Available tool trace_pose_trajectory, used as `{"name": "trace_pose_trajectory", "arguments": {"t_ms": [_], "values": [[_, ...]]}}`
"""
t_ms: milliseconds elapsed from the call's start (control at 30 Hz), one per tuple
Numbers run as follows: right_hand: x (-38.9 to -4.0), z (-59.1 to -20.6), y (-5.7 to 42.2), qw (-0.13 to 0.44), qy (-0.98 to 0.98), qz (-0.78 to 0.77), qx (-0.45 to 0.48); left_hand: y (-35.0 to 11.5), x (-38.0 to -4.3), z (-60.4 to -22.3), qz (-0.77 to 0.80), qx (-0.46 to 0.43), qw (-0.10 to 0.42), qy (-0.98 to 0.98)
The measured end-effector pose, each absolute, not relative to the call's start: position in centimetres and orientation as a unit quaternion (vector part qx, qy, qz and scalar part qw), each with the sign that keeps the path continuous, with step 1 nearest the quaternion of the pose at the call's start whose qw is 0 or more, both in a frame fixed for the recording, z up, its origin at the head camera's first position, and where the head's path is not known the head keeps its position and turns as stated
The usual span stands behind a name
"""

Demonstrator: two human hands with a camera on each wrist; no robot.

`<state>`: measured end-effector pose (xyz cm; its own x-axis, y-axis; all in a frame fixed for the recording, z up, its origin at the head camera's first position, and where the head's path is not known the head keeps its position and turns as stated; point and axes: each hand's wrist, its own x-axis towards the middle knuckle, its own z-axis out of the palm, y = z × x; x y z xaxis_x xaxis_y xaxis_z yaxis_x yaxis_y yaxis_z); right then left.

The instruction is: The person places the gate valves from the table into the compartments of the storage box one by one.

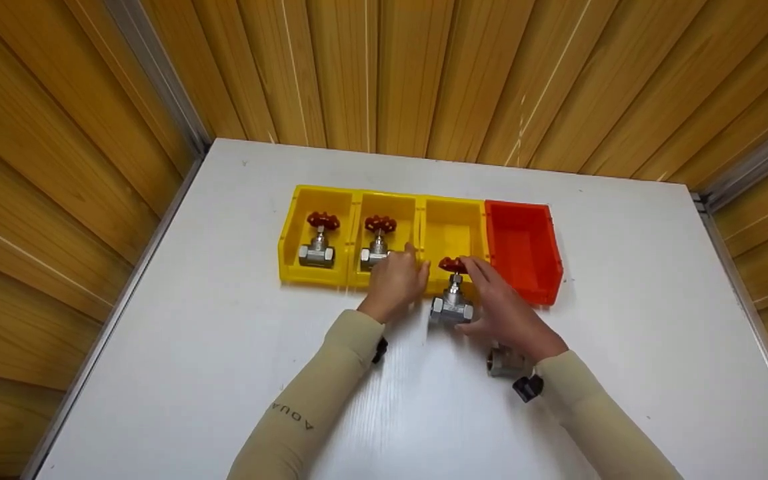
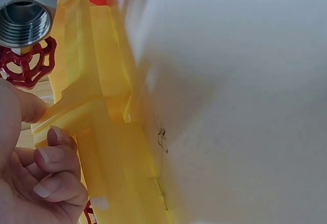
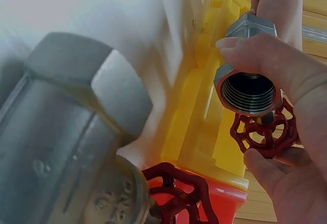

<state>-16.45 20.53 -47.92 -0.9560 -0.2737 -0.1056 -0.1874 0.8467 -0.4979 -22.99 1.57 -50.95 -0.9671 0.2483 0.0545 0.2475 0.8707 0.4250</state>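
Observation:
My right hand holds a metal valve with a red handwheel, just in front of the third yellow bin. In the right wrist view, the thumb lies across the valve's body and other fingers are at its handwheel. My left hand pinches the rim between the second and third yellow bins, thumb on one side and curled fingers on the other. One valve stands in the first yellow bin. Another valve, partly behind my left hand, stands in the second bin.
A red bin adjoins the yellow row on its right. Beneath my right wrist a further valve rests on the white table, partly hidden by the forearm. Wood-panelled walls enclose the table at the back and sides.

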Motion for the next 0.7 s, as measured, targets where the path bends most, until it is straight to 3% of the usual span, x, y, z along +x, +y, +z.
{"name": "trace_pose_trajectory", "arguments": {"t_ms": [300,700], "values": [[-17.1,-47.7,20.6,0.070,0.957,-0.246,-0.135,1.5,-23.1,-51.0,0.215,0.135,-0.017,0.967],[-18.1,-47.4,20.4,0.073,0.959,-0.239,-0.132,1.6,-23.0,-51.0,0.229,0.127,0.001,0.965]]}}
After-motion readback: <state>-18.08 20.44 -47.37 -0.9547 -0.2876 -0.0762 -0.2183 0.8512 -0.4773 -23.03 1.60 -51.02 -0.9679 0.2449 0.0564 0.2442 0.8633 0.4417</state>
